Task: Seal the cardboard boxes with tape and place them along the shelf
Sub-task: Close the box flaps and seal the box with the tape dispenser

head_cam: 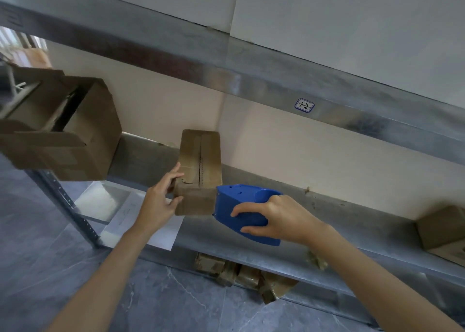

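Note:
A small long cardboard box lies on the metal shelf, its top seam running away from me with tape along it. My left hand holds the box's near left corner, fingers on the side and thumb on the front face. My right hand grips a blue tape dispenser, whose nose touches the box's near right end. The tape roll itself is hidden inside the blue cover.
A larger open cardboard box sits at the shelf's left end. Another small box rests at the far right. A white sheet lies on the shelf by my left wrist. Several taped bundles sit under the shelf. An upper shelf beam hangs overhead.

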A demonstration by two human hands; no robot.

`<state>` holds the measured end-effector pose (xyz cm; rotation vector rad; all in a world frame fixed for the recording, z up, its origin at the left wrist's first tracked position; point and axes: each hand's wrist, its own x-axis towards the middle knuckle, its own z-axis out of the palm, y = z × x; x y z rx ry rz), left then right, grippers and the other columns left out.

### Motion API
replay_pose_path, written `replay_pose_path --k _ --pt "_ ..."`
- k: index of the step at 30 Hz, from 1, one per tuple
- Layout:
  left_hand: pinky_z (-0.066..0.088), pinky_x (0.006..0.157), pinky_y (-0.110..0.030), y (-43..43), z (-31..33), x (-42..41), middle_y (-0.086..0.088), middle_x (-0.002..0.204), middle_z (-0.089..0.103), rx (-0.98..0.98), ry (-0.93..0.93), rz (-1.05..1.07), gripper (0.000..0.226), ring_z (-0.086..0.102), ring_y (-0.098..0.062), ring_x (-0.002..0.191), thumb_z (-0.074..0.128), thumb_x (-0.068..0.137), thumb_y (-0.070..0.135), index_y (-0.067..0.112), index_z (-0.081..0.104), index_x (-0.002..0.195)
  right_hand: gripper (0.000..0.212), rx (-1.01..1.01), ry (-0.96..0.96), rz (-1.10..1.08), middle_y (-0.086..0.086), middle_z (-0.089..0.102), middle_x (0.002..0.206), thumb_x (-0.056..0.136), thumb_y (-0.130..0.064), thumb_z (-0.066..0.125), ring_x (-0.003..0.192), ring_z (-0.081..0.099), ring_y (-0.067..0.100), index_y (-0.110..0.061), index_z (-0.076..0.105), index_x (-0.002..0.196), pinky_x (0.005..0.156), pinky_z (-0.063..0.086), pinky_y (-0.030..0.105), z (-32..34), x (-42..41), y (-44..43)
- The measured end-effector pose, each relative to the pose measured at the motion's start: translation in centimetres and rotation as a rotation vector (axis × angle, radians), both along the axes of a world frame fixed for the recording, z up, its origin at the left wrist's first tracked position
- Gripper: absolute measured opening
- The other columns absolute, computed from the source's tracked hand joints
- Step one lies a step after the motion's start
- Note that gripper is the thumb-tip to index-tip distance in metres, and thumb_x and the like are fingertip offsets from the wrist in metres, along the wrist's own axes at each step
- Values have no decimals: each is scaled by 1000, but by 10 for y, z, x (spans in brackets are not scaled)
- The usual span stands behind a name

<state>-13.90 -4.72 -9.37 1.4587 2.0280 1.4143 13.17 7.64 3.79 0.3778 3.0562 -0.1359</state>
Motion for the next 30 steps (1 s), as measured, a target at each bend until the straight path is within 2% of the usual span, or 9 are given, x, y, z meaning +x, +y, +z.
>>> replay_pose_path --k 3,6,8,14,17,20,22,25,30 --pt "44 110 -38 -1 0 -2 9 159 32 4 -12 21 75 39 -12 140 78 78 -3 20 46 143 34 6 -15 -2 -9 68 94 94 -53 49 56 48 8 -48 45 127 61 45 22 0 -13 3" --pt "45 110 -40 1 0 -3 9 156 36 9 -59 7 86 38 -9 141 81 77 5 21 39 150 33 -5 8 -22 -7 66 82 93 -54 50 51 43 8 -49 46 126 59 40 21 -2 -19 10" --pt "45 109 -43 3 -1 -6 9 155 39 19 -49 16 84 39 -9 141 81 76 10 20 40 149 33 -15 18 -23 -6 64 75 93 -54 52 49 43 8 -49 48 125 57 40 22 -5 -22 15" --pt "51 103 -37 2 -7 -7 15 153 40 55 -30 33 80 39 -5 140 78 78 18 28 40 148 32 -30 46 -7 -12 64 80 92 -51 56 48 41 2 -49 50 123 53 28 11 -12 -21 27" --pt "51 102 -35 3 -10 -8 16 154 40 59 -34 38 78 39 -5 141 78 79 17 27 41 148 30 -56 75 -15 -22 48 61 90 -47 61 48 44 1 -47 55 120 54 24 9 -12 -19 31" --pt "51 102 -30 3 -11 -10 15 154 40 59 11 32 76 38 0 140 76 80 20 22 42 148 30 -90 84 -25 -27 34 55 90 -43 65 63 50 -8 -43 59 119 55 22 10 -10 -17 37" --pt "49 103 -27 4 -12 -12 14 154 39 57 50 28 74 36 5 139 73 80 24 21 42 148 30 -99 57 -16 -26 38 58 91 -44 63 68 50 -10 -44 58 120 56 24 11 -8 -14 41" --pt "48 104 -29 4 -15 -13 15 154 40 63 65 31 74 38 0 140 73 81 22 21 42 148 30 -120 42 -10 -13 49 59 91 -47 60 61 49 1 -46 56 121 55 30 15 -8 -9 44" --pt "47 102 -22 5 -18 -11 17 154 39 86 53 33 73 41 -3 139 73 81 22 21 42 148 31 -143 26 -9 -12 65 77 91 -49 58 58 47 8 -47 55 122 56 35 15 -9 -1 53"
